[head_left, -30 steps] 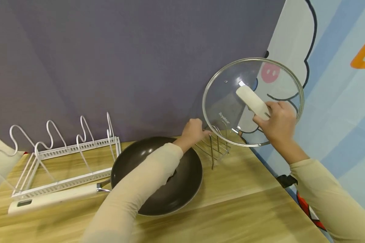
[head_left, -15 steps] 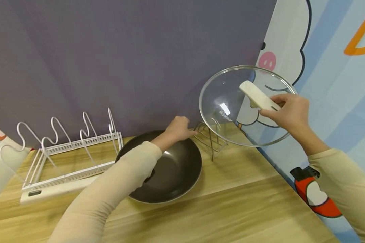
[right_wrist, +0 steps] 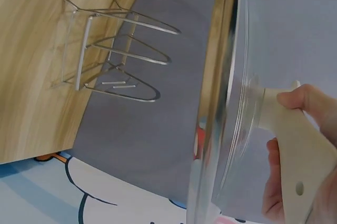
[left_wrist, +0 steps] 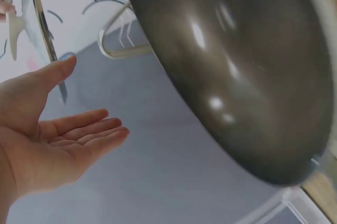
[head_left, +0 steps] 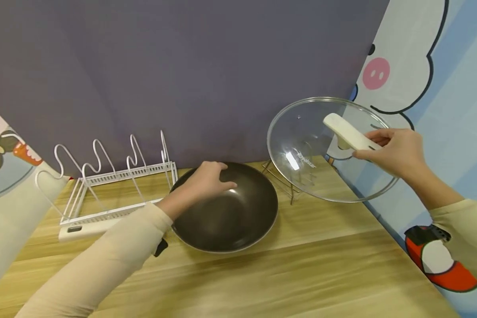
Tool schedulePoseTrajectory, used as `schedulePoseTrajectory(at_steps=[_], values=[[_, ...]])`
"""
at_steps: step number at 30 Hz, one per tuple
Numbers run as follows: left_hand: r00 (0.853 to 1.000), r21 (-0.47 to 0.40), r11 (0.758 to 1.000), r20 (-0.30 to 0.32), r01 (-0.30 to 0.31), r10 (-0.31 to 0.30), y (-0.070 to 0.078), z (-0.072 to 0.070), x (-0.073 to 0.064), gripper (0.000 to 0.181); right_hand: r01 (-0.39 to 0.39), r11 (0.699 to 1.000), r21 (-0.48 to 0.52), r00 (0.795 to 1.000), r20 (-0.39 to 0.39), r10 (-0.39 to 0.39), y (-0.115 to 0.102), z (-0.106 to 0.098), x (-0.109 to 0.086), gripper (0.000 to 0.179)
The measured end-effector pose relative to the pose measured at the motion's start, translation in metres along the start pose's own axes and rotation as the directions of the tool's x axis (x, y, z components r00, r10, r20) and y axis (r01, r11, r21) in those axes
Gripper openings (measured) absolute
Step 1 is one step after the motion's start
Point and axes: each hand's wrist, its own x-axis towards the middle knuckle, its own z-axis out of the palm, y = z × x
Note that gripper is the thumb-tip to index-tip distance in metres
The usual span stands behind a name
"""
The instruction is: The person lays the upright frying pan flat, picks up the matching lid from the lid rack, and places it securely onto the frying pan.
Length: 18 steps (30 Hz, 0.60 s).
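Observation:
In the head view my right hand grips the cream handle of a round glass lid. The lid is held tilted in the air at the right, in front of a small wire rack. The right wrist view shows the thumb and fingers round that handle. My left hand hovers over the dark wok and holds nothing. In the left wrist view its fingers are extended and the thumb is spread, apart from the wok.
A white rack with wavy wire dividers stands left of the wok. Along its front lies the wok's cream handle, partly hidden by my left sleeve. The wooden table meets a grey backdrop behind and a cartoon-print sheet at the right.
My left hand has drawn back leftward from beside the wire rack to above the wok. The lid has tipped flatter, still in my right hand. The head view has shifted somewhat.

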Motion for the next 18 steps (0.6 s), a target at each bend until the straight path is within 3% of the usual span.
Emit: schedulePoseTrajectory(at_steps=[9,18], values=[[0.995,-0.004,0.999,-0.090,0.035,-0.035,-0.041,-0.011,-0.043,0.065,0.013,1.000,0.013,0.992,0.128,-0.015,-0.006,0.004,-0.004,0.056],[0.988,0.010,0.992,-0.093,0.127,-0.125,-0.070,-0.015,-0.082,0.064,0.023,0.999,0.032,0.960,0.279,-0.031,-0.010,0.010,-0.014,0.056]])
